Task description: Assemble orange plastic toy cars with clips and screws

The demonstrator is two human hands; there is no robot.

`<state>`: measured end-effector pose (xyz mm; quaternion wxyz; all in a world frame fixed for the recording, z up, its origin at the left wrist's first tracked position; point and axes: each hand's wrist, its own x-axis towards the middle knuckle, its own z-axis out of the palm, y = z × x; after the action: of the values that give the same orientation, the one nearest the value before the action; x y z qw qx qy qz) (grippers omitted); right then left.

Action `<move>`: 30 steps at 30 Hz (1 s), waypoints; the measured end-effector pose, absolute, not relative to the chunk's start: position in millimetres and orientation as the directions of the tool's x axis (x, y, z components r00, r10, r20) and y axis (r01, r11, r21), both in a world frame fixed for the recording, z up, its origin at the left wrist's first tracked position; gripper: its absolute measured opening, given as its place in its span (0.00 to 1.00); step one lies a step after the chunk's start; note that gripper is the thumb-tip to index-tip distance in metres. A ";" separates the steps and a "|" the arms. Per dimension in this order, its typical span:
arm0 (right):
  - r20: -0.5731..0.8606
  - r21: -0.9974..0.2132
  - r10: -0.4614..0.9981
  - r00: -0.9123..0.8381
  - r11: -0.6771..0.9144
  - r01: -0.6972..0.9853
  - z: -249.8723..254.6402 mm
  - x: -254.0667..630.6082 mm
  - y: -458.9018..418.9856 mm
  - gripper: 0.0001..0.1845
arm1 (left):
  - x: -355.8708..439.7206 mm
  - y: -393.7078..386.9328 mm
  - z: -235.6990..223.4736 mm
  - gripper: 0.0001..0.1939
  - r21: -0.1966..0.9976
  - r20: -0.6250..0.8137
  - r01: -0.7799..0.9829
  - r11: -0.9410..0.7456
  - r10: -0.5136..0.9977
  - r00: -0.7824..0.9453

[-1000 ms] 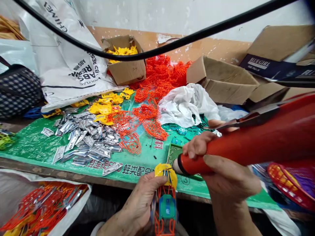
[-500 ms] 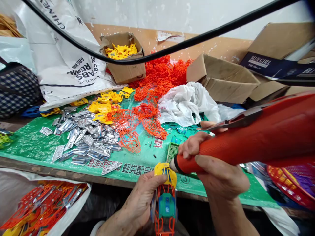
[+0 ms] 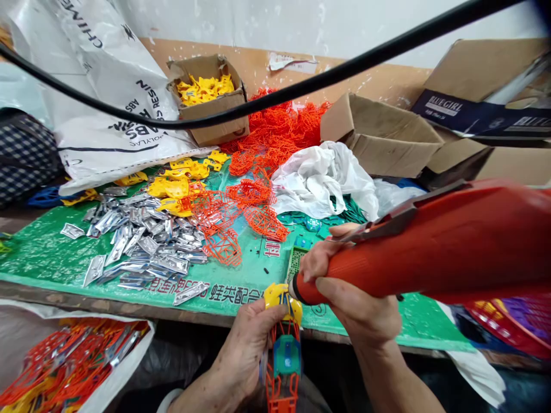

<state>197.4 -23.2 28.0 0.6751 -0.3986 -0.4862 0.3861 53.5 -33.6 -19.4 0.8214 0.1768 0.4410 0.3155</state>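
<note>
My left hand [image 3: 249, 338] grips a toy car body [image 3: 287, 355] near the table's front edge, thumb across its yellow end piece [image 3: 282, 298]. The body has an orange lattice frame with a teal block set in it. Wrapped round the front of a red electric screwdriver [image 3: 413, 246] is my right hand [image 3: 357, 298]. The tool lies slanted from the right, its tip against or very close to the yellow piece; exact contact is hard to tell. Behind the tool's nose sits a small green tray [image 3: 295, 261], partly hidden by my right hand.
Silvery plates [image 3: 150, 241], yellow parts [image 3: 176, 186] and orange lattice frames [image 3: 228, 212] lie piled on the green tabletop [image 3: 47, 246]. Cardboard boxes [image 3: 387, 137] and a white plastic bag [image 3: 322, 178] stand behind. A black cable [image 3: 275, 106] crosses overhead. At lower left, a sack holds assembled parts [image 3: 73, 361].
The red screwdriver has tilted closer to level, and its rear has dropped. Both hands stay on their things. The whole view has shifted slightly, with the background sliding left.
</note>
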 end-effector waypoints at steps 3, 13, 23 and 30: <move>0.351 -0.922 0.912 0.212 0.376 -0.093 27.0 197.1 -25.5 0.12 | 52.1 -34.2 -20.4 0.14 0.590 -0.587 -0.363 0.721 0.692 0.420; 0.403 -0.856 0.744 0.534 0.513 -0.068 34.9 219.8 13.3 0.13 | 41.6 -26.7 -29.8 0.17 0.623 -0.595 -0.292 0.726 0.682 0.426; 0.348 -0.899 0.781 0.519 0.434 -0.051 7.5 223.6 37.9 0.06 | 41.1 -21.1 -32.6 0.18 0.630 -0.620 -0.231 0.741 0.660 0.425; 0.345 -0.907 0.781 0.521 0.419 -0.027 2.3 223.1 42.0 0.07 | 41.0 -21.2 -30.2 0.18 0.617 -0.649 -0.216 0.757 0.645 0.403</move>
<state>223.1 42.0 2.3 0.7380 -0.4643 -0.4061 0.2735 41.0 -21.2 -30.2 0.8069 0.2250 0.4767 0.2666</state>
